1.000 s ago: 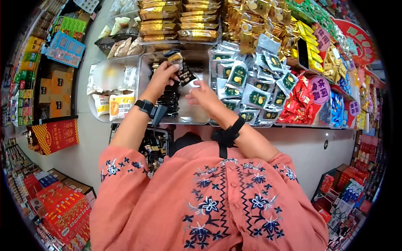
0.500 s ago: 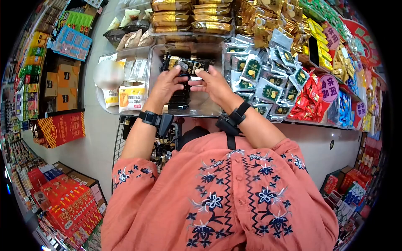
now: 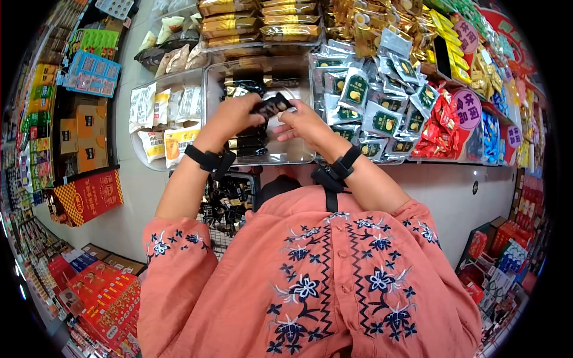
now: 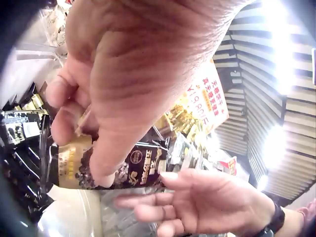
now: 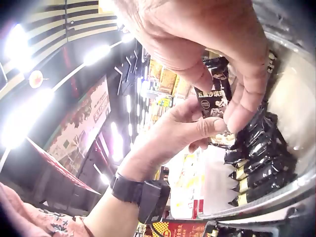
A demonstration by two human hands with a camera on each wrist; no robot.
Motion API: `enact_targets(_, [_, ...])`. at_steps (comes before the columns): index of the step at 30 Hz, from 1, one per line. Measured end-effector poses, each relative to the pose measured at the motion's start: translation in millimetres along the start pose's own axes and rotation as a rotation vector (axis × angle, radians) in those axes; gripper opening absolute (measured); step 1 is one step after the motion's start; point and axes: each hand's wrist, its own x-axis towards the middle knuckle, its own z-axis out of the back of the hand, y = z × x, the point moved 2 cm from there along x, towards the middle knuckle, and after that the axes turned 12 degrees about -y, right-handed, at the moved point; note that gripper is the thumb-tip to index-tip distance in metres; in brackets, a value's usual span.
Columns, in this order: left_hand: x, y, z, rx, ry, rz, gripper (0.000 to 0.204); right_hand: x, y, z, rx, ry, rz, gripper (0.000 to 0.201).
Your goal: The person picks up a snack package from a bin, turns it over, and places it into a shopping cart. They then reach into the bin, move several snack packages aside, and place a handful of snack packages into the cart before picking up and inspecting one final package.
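My left hand (image 3: pixel 236 116) pinches a black and gold sachima packet (image 4: pixel 143 165) between thumb and fingers, holding it over a clear plastic bin (image 3: pixel 289 152). The packet slants up to the right in the head view. At its far end is my right hand (image 3: pixel 305 124), its thumb tip right at the packet's corner and its other fingers loosely extended below. Beneath the left hand, more black packets (image 5: pixel 266 158) lie in a row along the bin's left side. Others lie at the back of the bin.
White and yellow packets (image 3: pixel 182 143) fill the bin on the left. Silver and green packets (image 3: pixel 382 122) are heaped at the right, with red packets (image 3: pixel 436 128) beyond. Gold packs (image 3: pixel 289 30) stand behind. Below the bin is a wire cart (image 3: pixel 225 203) holding black packets.
The left hand first held a packet at the back left; then both hands met at packets near the back. Now the left hand holds one packet tilted, nearer the bin's middle, beside the right hand.
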Motion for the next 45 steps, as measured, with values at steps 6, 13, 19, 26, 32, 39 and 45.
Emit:
enact_targets(6, [41,21,5,-0.285,-0.242,0.131,0.040,-11,0,12,-0.022,0.038,-0.032,0.062])
enact_targets(13, [68,24,-52,-0.069,-0.212,-0.052,0.036,-15,-4,8,-0.046,0.096,-0.022,0.059])
enact_targets(19, [73,21,-79,0.143,-0.180,-0.240,0.033,-3,-21,7,-0.006,0.092,-0.020,0.049])
enact_targets(26, [89,19,-106,0.353,-0.073,-0.195,0.019,-5,-24,10,0.011,0.092,-0.041,0.043])
enact_targets(32, [87,17,-113,0.461,-0.038,-0.197,0.019,-12,-17,13,0.015,0.093,-0.044,0.040])
enact_targets(39, [94,22,-140,0.588,0.038,-0.191,0.019,-11,-14,12,-0.077,0.142,-0.063,0.051])
enact_targets(45, [88,26,-142,0.547,0.015,-0.160,0.020,-4,-22,12,-0.015,0.123,-0.052,0.046])
